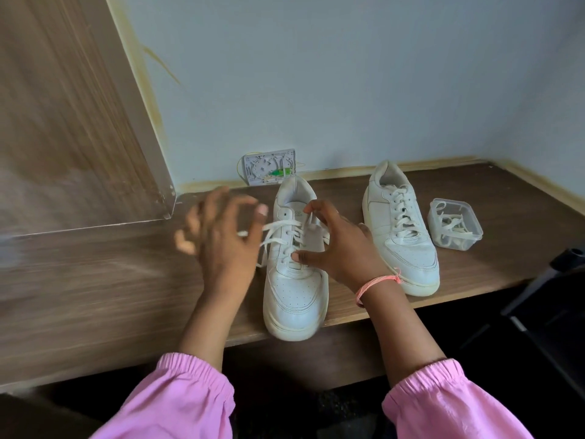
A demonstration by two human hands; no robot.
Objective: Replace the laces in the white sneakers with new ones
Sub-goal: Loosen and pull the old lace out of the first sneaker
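Two white sneakers stand on a wooden desk [126, 280]. The near sneaker [296, 296] sits at the front edge with its toe over the lip, and its white lace [278, 224] is loosened, with ends trailing to the left. My right hand [345, 248] rests on this shoe: the thumb presses on the lower lacing and a curled finger hooks a lace strand up by the tongue. My left hand [218, 242] is blurred and hovers left of the shoe with fingers spread; a lace end crosses its fingers. The second sneaker [408, 248] stands laced to the right.
A clear plastic tub [456, 223] holding pale laces sits right of the second sneaker. A small grey wall box [269, 167] is behind the shoes. A wooden panel [63, 106] rises at the left, and a black chair [554, 296] stands at the right edge.
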